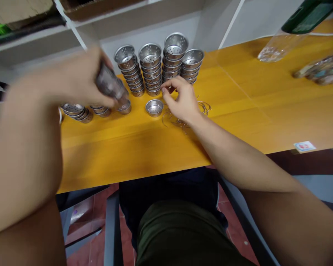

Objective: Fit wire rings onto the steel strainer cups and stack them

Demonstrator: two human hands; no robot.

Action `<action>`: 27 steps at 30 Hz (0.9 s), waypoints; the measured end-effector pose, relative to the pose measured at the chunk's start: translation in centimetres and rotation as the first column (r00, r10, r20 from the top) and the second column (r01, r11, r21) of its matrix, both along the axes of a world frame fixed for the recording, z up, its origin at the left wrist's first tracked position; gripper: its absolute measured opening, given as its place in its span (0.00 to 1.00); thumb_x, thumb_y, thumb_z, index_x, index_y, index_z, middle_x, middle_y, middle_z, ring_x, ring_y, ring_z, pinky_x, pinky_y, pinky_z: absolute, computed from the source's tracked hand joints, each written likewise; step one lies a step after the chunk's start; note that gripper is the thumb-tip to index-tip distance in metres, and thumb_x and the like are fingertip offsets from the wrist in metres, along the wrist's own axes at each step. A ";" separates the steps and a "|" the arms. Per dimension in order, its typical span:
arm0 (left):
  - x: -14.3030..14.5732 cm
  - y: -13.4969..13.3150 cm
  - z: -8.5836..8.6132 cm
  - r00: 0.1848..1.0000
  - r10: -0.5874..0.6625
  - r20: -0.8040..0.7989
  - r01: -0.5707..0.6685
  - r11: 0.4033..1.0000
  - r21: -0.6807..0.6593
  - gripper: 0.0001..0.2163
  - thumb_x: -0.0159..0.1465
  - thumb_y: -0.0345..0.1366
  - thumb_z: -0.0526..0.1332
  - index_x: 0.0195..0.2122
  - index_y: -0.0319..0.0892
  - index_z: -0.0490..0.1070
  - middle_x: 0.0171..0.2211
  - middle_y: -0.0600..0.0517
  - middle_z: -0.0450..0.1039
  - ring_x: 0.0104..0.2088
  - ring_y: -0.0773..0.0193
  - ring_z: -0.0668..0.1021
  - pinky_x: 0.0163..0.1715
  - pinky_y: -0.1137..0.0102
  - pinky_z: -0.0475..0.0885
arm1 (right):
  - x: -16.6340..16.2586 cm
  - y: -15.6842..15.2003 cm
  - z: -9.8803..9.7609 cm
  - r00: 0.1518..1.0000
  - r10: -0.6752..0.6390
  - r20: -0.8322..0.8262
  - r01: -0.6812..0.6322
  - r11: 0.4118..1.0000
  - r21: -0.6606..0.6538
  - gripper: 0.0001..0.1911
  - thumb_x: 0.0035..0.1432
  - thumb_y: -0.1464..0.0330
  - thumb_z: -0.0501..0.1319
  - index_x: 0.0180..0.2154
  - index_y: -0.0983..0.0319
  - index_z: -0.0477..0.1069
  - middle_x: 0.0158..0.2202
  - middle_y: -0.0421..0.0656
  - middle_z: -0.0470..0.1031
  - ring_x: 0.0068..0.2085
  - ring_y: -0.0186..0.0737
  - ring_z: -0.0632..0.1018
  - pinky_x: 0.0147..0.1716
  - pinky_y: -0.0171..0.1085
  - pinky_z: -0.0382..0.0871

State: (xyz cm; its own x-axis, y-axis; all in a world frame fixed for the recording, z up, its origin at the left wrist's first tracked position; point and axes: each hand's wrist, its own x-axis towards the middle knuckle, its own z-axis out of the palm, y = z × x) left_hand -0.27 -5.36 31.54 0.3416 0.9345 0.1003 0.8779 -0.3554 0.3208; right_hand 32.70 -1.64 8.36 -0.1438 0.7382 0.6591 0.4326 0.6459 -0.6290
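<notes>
My left hand [83, 79], smeared by motion, is closed around a grey metallic object [109, 83], most likely a stack of small perforated cups, tilted above a small perforated metal cup [124, 107]. My right hand [181, 98] is curled with thumb and index finger close together; whatever they may pinch is too small to make out. Just left of those fingers, a single shallow perforated metal cup [154, 108] sits upright on the table. Thin curved metal wires [204, 108] lie in a loose heap under and beside my right hand.
Tall stacks of perforated cups [150, 61] line the back of the yellow table [144, 147]. Shorter stacks [81, 114] lean at the left. At the right are a clear bottle [277, 46] with a green label and a filled plastic bag [326, 70]. White shelving [155, 22] rises behind.
</notes>
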 end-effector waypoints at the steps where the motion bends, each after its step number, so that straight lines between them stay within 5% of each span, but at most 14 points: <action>1: 1.1 -1.7 -2.4 0.998 -0.026 -0.049 0.023 0.998 -0.062 0.34 0.55 0.44 0.97 0.56 0.44 0.84 0.42 0.51 0.75 0.65 0.17 0.90 0.78 0.04 0.72 | -0.1 -0.1 0.0 1.000 -0.004 0.005 0.004 1.000 -0.002 0.23 0.88 0.40 0.69 0.57 0.49 0.90 0.54 0.53 0.90 0.61 0.69 0.88 0.74 0.73 0.86; 3: 2.4 -3.8 -8.0 0.977 -0.212 -0.016 0.210 0.973 -0.100 0.39 0.49 0.36 0.95 0.60 0.48 0.83 0.53 0.46 0.79 0.60 0.26 0.91 0.74 0.24 0.87 | -0.4 -0.2 0.0 1.000 -0.013 0.015 0.013 1.000 -0.006 0.23 0.89 0.41 0.69 0.55 0.51 0.89 0.54 0.53 0.90 0.60 0.67 0.89 0.73 0.72 0.87; 5: 2.7 -4.5 -13.1 0.941 -0.335 0.049 0.337 0.940 -0.053 0.41 0.49 0.40 0.95 0.62 0.53 0.81 0.56 0.46 0.82 0.55 0.34 0.91 0.64 0.40 0.93 | -0.5 -0.2 0.0 0.999 -0.015 0.030 0.016 1.000 -0.008 0.23 0.88 0.41 0.69 0.53 0.51 0.89 0.53 0.52 0.91 0.59 0.66 0.89 0.72 0.70 0.87; 8: 2.3 -4.3 -17.4 0.930 -0.341 0.140 0.339 0.940 0.039 0.45 0.54 0.46 0.96 0.69 0.54 0.77 0.61 0.46 0.85 0.58 0.35 0.92 0.59 0.47 0.93 | -0.4 0.1 -0.2 0.998 0.003 0.055 -0.003 1.000 -0.004 0.23 0.87 0.41 0.71 0.50 0.52 0.88 0.50 0.52 0.91 0.57 0.65 0.89 0.71 0.69 0.88; 16: 2.2 -2.7 -20.7 0.845 -0.395 0.360 0.347 0.918 0.193 0.56 0.60 0.57 0.97 0.85 0.57 0.75 0.75 0.39 0.81 0.78 0.30 0.84 0.85 0.35 0.80 | 0.5 0.8 -0.6 0.998 0.024 0.052 -0.023 0.999 -0.029 0.18 0.85 0.46 0.74 0.49 0.52 0.88 0.50 0.53 0.91 0.56 0.66 0.89 0.69 0.69 0.89; 18: 2.1 -2.2 -22.8 0.777 -0.393 0.492 0.337 0.919 0.203 0.61 0.59 0.65 0.95 0.87 0.55 0.71 0.75 0.38 0.82 0.77 0.30 0.85 0.83 0.36 0.81 | 0.5 0.6 -0.4 0.998 0.015 0.063 -0.012 0.999 -0.053 0.16 0.85 0.48 0.74 0.49 0.53 0.88 0.51 0.53 0.91 0.56 0.65 0.89 0.69 0.68 0.90; 21: 2.4 -1.6 -25.3 0.691 -0.347 0.634 0.308 0.935 0.176 0.56 0.63 0.75 0.89 0.81 0.49 0.74 0.71 0.38 0.86 0.70 0.37 0.90 0.75 0.43 0.87 | 0.3 0.1 0.0 0.996 -0.003 0.084 0.011 0.995 -0.095 0.15 0.86 0.51 0.73 0.50 0.54 0.89 0.53 0.53 0.92 0.57 0.65 0.90 0.69 0.66 0.89; 27: 3.5 -1.4 -26.3 0.631 -0.354 0.690 0.314 0.930 0.190 0.44 0.69 0.72 0.87 0.72 0.49 0.76 0.62 0.42 0.90 0.59 0.47 0.93 0.61 0.53 0.92 | 1.6 0.4 1.4 0.990 -0.077 0.122 0.094 0.986 -0.138 0.13 0.87 0.53 0.72 0.49 0.53 0.88 0.53 0.53 0.93 0.57 0.64 0.90 0.68 0.64 0.90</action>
State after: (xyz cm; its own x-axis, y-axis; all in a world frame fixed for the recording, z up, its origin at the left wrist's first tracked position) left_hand 3.28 -6.79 5.19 0.4379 0.7578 0.4837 0.2142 -0.6105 0.7625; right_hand 34.32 -1.20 9.77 -0.1453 0.8367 0.5281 0.5573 0.5102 -0.6550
